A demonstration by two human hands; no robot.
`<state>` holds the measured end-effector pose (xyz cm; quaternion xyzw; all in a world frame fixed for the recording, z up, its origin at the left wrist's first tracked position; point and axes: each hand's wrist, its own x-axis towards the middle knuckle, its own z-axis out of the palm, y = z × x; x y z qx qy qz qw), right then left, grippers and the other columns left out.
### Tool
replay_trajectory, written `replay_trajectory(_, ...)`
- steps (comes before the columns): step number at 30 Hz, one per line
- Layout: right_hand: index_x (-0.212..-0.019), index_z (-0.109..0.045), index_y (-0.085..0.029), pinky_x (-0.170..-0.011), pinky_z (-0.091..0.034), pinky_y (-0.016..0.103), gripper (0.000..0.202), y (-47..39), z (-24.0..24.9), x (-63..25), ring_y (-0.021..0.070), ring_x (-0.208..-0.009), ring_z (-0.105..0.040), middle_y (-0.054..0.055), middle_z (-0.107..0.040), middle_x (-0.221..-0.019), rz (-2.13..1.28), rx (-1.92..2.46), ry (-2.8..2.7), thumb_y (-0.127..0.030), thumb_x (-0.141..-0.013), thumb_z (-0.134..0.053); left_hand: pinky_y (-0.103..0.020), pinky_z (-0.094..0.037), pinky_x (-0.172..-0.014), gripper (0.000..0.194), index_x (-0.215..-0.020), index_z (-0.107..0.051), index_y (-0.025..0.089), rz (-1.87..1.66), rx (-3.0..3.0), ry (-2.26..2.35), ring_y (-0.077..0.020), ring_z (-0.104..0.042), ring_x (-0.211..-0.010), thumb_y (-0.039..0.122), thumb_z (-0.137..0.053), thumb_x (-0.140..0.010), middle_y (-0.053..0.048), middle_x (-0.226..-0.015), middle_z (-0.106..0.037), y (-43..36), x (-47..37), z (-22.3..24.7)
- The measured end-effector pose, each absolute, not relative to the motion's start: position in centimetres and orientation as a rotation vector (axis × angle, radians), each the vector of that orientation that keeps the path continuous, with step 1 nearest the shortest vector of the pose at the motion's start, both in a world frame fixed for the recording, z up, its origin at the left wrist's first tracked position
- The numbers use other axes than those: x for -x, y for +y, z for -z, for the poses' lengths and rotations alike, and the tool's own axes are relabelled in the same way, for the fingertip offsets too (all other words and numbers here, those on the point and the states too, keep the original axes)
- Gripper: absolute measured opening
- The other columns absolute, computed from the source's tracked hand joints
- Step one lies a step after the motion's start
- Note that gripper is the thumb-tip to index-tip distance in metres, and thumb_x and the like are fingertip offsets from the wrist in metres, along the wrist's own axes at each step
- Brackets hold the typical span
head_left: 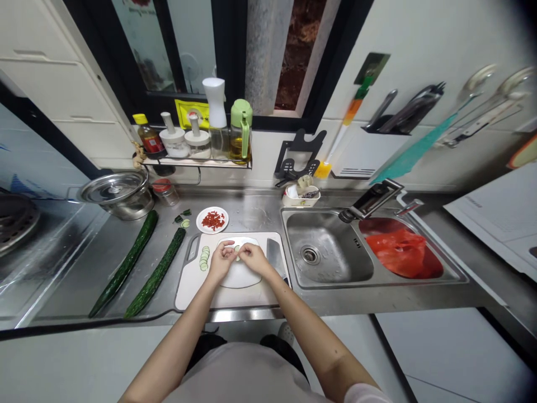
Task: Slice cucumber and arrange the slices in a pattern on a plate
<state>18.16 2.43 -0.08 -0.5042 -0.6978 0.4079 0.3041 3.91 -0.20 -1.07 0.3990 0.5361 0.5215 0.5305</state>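
My left hand (222,261) and my right hand (254,261) meet over a white plate (240,279) on the cutting board (191,291). Between their fingertips is a small pale green cucumber slice (238,249), pinched from both sides; the fingers partly cover it. Left of the plate, a row of overlapping cucumber slices (204,258) lies on the board. A wide-bladed knife (275,256) rests at the board's right side. Behind the board, a small white dish (212,220) holds chopped red pieces. Two long cucumbers (126,263) lie on the counter to the left.
Cucumber offcuts (183,216) and a red-lidded jar (165,192) are behind the cucumbers. A lidded steel pot (121,193) stands at the back left. Seasoning bottles line a shelf (197,163). To the right is a steel sink (331,246) with a red plastic bag (396,252) in its second basin.
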Motion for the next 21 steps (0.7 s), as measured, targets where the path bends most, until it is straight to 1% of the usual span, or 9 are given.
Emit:
replay_trajectory(4,-0.069,-0.063,-0.017,-0.065,-0.039,0.021,0.012,3.6,0.9,-18.1,0.0116,-0.066,-0.054,-0.002,-0.064,-0.068,-1.100,1.366,-1.866,-0.018,-0.075,-0.052,-0.020,-0.039,-0.059,0.041,-0.093,-0.063,0.015,-1.205,-0.943,1.315,-0.0080,-0.053,-0.057,0.030,-0.074,-0.057,0.003,-0.065,-0.060,1.4,-3.6,2.1)
replay_trajectory(8,-0.072,-0.066,-0.018,-0.064,-0.038,0.020,0.014,4.7,1.4,-17.9,0.0115,-0.066,-0.055,-0.001,-0.066,-0.067,-1.048,1.492,-1.942,-0.017,-0.076,-0.052,-0.022,-0.042,-0.063,0.029,-0.086,-0.064,0.015,-1.132,-0.979,1.414,-0.0101,-0.056,-0.060,0.024,-0.068,-0.059,0.002,-0.065,-0.062,2.9,-3.3,3.0)
replay_trajectory(13,-0.076,-0.069,-0.018,-0.064,-0.037,0.020,0.016,5.4,1.5,-17.5,0.0123,-0.070,-0.058,0.001,-0.070,-0.075,-0.953,1.627,-2.057,-0.016,-0.078,-0.053,-0.023,-0.044,-0.067,0.028,-0.092,-0.066,0.018,-0.986,-1.131,1.614,-0.0119,-0.059,-0.063,0.020,-0.064,-0.065,0.001,-0.069,-0.066,3.9,-3.1,4.1)
replay_trajectory(18,-0.085,-0.069,-0.020,-0.068,-0.038,0.021,0.016,5.7,1.6,-17.0,0.0157,-0.084,-0.062,0.005,-0.072,-0.089,-0.862,1.805,-2.128,-0.019,-0.082,-0.053,-0.025,-0.042,-0.070,0.026,-0.096,-0.066,0.020,-0.884,-1.279,1.797,-0.0147,-0.062,-0.072,0.016,-0.059,-0.071,-0.001,-0.074,-0.069,4.3,-3.5,4.2)
replay_trajectory(21,-0.093,-0.067,-0.021,-0.070,-0.039,0.024,0.019,5.8,1.7,-16.5,0.0184,-0.090,-0.063,0.007,-0.071,-0.096,-0.801,1.922,-2.150,-0.023,-0.087,-0.050,-0.026,-0.041,-0.071,0.025,-0.096,-0.067,0.021,-0.840,-1.359,1.867,-0.0167,-0.063,-0.075,0.016,-0.058,-0.073,-0.002,-0.077,-0.069,4.5,-3.7,4.0)
